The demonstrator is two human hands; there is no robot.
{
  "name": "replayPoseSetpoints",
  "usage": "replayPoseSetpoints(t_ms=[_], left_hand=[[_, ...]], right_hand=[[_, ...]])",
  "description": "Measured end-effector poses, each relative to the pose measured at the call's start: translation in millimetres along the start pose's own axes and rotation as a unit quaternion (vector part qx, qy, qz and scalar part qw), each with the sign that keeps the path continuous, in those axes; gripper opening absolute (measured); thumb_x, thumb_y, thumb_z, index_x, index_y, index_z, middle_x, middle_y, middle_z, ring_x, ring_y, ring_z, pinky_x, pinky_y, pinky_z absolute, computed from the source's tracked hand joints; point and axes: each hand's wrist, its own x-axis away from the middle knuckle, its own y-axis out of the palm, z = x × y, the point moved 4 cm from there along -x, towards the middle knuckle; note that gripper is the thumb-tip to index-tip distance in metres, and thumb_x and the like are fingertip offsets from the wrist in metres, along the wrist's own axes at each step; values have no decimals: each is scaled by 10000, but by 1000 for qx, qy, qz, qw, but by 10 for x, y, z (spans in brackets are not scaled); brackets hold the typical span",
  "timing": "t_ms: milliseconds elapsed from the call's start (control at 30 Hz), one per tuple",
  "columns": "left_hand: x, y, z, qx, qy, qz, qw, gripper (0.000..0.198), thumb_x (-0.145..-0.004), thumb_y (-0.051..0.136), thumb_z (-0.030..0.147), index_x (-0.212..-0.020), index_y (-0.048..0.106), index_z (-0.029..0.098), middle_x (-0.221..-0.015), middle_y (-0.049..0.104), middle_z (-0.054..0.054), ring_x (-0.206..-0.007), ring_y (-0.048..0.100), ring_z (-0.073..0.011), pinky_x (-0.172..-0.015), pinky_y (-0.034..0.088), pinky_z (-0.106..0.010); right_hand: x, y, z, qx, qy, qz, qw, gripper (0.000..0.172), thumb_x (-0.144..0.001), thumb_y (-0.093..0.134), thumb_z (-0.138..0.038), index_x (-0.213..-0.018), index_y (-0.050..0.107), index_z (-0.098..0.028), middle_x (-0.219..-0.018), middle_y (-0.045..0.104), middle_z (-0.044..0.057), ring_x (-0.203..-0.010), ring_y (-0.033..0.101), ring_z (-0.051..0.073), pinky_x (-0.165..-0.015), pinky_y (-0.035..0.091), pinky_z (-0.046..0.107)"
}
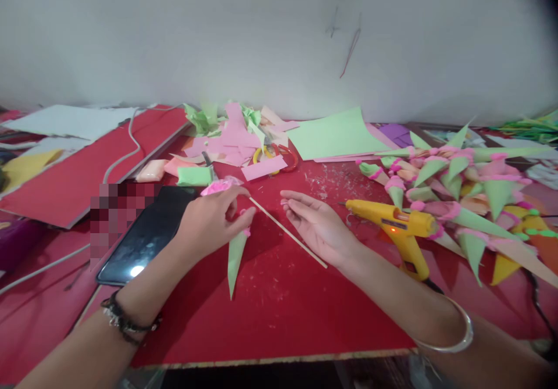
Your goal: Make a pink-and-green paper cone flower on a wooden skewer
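Observation:
My left hand (213, 217) is closed in a pinch on a green paper cone (236, 258) whose tip points toward me, with a pink paper flower (217, 187) at its top. A thin wooden stick (288, 232) runs from beside my left fingers diagonally to the right across the red board (279, 313). My right hand (316, 221) lies palm up on the board just right of the stick, fingers stretched out and holding nothing.
A yellow glue gun (399, 226) stands right of my right hand, its light on. A pile of finished green and pink cones (457, 197) fills the right side. A dark phone (150, 232) lies at left. Paper scraps (238, 139), scissors and a green sheet (333, 136) lie behind.

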Motion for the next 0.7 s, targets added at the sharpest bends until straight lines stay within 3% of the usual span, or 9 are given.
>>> replayPoseSetpoints(t_ms=[100, 200, 300, 433, 700], left_hand=[[32, 19, 55, -85, 9, -43, 995, 526, -749, 389, 580, -1096, 526, 209, -579, 590, -6, -534, 560, -181, -461, 269, -240], [58, 49, 95, -144, 25, -74, 986, 642, -707, 366, 669, -1134, 514, 213, -574, 619, -38, -570, 598, -244, -453, 263, -254], [65, 64, 99, -174, 21, -80, 981, 676, -700, 386, 662, -1196, 474, 211, -609, 638, -64, -611, 612, -281, -471, 304, -270], [62, 64, 81, -177, 11, -76, 981, 626, -727, 420, 566, -1259, 408, 236, -651, 646, -61, -634, 617, -275, -493, 330, -275], [68, 72, 59, -92, 9, -85, 992, 527, -749, 417, 433, -1249, 393, 269, -729, 647, -20, -654, 608, -211, -499, 329, -238]], right_hand=[[3, 8, 17, 6, -4, -18, 1000, 118, -607, 687, -103, -714, 683, -154, -736, 672, 4, -738, 605, 61, -786, 474, 176], [8, 16, 26, -1, -7, -28, 1000, 98, -591, 717, -146, -683, 683, -146, -740, 681, 13, -759, 623, 73, -780, 488, 166], [15, 23, 16, -5, 0, -27, 1000, 112, -574, 740, -204, -621, 662, -140, -636, 651, -11, -616, 605, 41, -618, 495, 108], [23, 36, -7, 6, 8, -38, 999, 150, -568, 745, -239, -588, 631, -144, -532, 591, -45, -432, 492, -4, -415, 404, 69], [15, 37, 2, 9, 4, -23, 1000, 136, -600, 691, -104, -720, 676, -166, -665, 640, -17, -636, 575, 39, -637, 481, 126]])
